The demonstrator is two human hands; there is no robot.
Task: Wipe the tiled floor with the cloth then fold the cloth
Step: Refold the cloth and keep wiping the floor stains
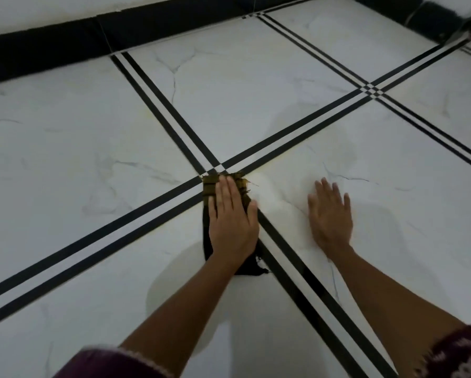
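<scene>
Left hand [233,218] lies flat, fingers straight and together, palm pressing down on the cloth [208,211] — nothing gripped. The folded dark cloth sits under that hand on the tiled floor [65,165], its frayed olive end touching the black-stripe crossing [218,168]. Long axis runs from the person outward to the crossing. Right hand [331,216] — open, fingers spread, flat on bare tile just beside, apart from cloth.
</scene>
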